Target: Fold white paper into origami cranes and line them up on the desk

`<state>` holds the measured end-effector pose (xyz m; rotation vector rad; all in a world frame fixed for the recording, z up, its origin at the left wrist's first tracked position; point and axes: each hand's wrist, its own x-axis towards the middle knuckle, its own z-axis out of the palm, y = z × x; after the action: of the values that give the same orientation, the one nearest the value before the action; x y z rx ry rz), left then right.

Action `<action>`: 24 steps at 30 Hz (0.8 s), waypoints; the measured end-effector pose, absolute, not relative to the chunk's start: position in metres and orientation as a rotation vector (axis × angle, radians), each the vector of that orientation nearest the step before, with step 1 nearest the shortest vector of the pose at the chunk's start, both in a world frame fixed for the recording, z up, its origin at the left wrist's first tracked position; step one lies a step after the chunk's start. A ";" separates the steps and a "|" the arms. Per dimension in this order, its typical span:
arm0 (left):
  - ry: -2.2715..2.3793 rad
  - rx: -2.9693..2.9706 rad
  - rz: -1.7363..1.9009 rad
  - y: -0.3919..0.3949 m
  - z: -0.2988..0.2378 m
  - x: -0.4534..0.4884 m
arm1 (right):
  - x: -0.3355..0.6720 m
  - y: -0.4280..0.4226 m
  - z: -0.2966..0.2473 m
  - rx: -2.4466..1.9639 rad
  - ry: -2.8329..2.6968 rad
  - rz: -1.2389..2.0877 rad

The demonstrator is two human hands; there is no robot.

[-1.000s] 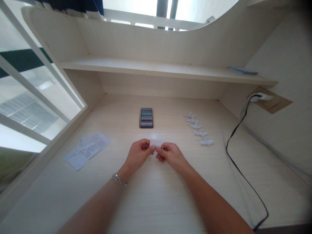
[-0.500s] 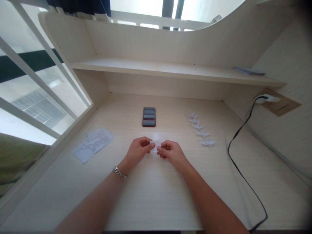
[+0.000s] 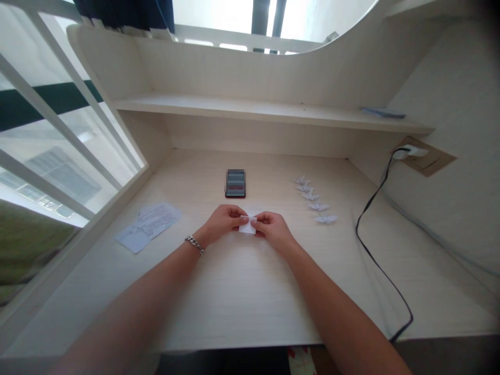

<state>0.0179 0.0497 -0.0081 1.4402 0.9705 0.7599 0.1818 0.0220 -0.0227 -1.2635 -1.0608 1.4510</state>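
Observation:
A small white piece of folded paper [image 3: 247, 225] lies between my two hands at the middle of the pale wooden desk [image 3: 242, 291]. My left hand [image 3: 222, 221], with a metal bracelet on its wrist, pinches the paper's left edge. My right hand [image 3: 272, 229] pinches its right edge. Both hands rest low on the desk, fingers curled and closed on the paper. Most of the paper is hidden by my fingertips.
A phone [image 3: 235, 183] lies just beyond my hands. Several white paper cranes [image 3: 314, 200] sit in a row to the right. Printed sheets [image 3: 148, 226] lie at the left. A black cable [image 3: 371, 250] runs from a wall socket [image 3: 414, 152] across the desk's right side. A shelf [image 3: 265, 112] spans the back.
My hands have brought the paper down from slightly raised onto the desk and pressed closer together over it. The view has shifted back a little, showing the desk's front edge.

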 end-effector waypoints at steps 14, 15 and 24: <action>0.924 1.562 0.728 0.058 -0.020 0.015 | 0.183 0.019 -0.026 -1.222 -1.107 1.423; 0.918 1.550 0.727 0.057 -0.020 0.015 | 0.184 0.018 -0.025 -1.215 -1.109 1.422; 0.929 1.427 0.793 0.047 -0.018 0.015 | 0.183 0.018 -0.027 -1.232 -1.193 1.406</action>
<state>0.0150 0.0471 -0.0178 1.4274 0.9290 0.7925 0.1830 0.0178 -0.0266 -1.2319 -1.1933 1.4065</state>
